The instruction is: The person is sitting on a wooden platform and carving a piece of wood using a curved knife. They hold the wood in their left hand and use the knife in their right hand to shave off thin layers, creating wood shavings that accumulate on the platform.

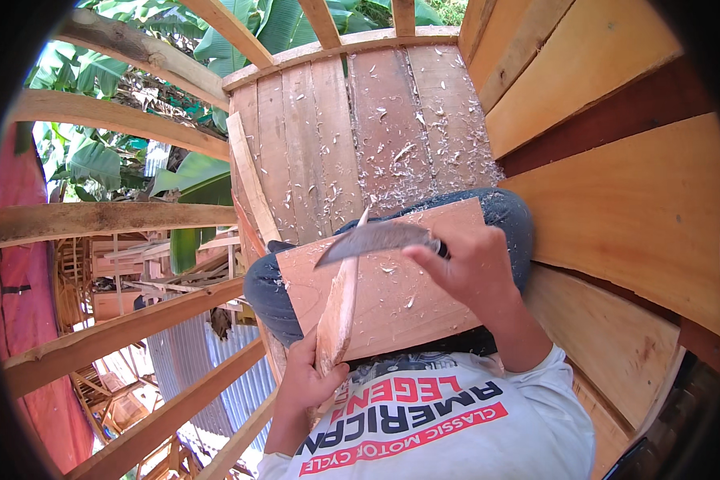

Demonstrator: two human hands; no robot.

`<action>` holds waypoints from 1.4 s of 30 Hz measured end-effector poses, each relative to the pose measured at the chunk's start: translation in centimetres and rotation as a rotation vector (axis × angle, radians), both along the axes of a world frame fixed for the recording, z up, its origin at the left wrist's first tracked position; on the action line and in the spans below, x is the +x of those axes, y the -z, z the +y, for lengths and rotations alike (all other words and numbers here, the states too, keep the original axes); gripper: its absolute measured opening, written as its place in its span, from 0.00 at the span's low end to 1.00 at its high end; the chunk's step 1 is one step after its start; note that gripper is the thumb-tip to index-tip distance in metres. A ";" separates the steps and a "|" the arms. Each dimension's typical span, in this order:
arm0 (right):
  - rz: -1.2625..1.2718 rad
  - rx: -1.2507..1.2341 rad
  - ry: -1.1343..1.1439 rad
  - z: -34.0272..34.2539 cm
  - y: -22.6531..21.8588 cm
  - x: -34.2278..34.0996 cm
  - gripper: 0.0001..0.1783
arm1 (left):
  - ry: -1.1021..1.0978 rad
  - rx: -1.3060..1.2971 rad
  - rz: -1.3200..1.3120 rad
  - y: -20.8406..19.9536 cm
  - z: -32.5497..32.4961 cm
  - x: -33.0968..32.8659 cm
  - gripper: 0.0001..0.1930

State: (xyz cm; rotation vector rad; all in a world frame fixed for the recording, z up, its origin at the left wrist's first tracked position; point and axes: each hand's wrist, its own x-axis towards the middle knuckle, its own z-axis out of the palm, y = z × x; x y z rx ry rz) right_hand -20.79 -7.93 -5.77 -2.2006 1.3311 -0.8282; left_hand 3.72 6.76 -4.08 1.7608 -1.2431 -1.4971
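**Wooden stake under the blade, held over a lap board**

Wooden stake (338, 308) stands slanted in the left hand (306, 382), whose fingers are wrapped tight around its lower end; the thin, pale tip points up and away from the body. The right hand (466, 268) is closed around the handle of a curved knife (374, 238), and the grey blade reaches to the left of that hand, crossing the stake's upper part and lying against it near the tip.

Beneath both hands lies a flat wooden board (392, 296), resting across the person's knees in dark jeans (508, 216). A few pale wood shavings (400, 156) lie on the board, and many more are scattered over the plank floor (336, 136) beyond the hands. To the right of the right hand rise wide plank walls (632, 200). To the left of the left hand, bare timber rails (112, 220) frame green banana leaves (96, 160) and corrugated metal sheets (184, 352) below.
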 end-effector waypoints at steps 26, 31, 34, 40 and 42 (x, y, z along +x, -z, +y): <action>0.043 0.161 -0.075 2.5 0.0 1.7 0.27 | -0.013 -0.181 -0.302 0.7 -1.0 -0.3 0.25; -0.271 0.434 0.109 0.7 1.4 0.4 0.24 | -0.071 -0.136 -0.079 1.0 -3.3 -0.8 0.34; -0.553 0.614 -0.028 2.6 1.3 1.9 0.16 | -0.068 -0.066 0.136 0.6 -5.6 -1.9 0.40; -0.900 0.986 0.054 3.8 1.7 3.4 0.18 | 0.032 -0.024 0.294 1.3 -6.8 -4.1 0.41; -0.915 1.012 0.056 3.7 1.9 2.9 0.14 | 0.083 -0.110 0.240 2.7 -6.0 -3.7 0.40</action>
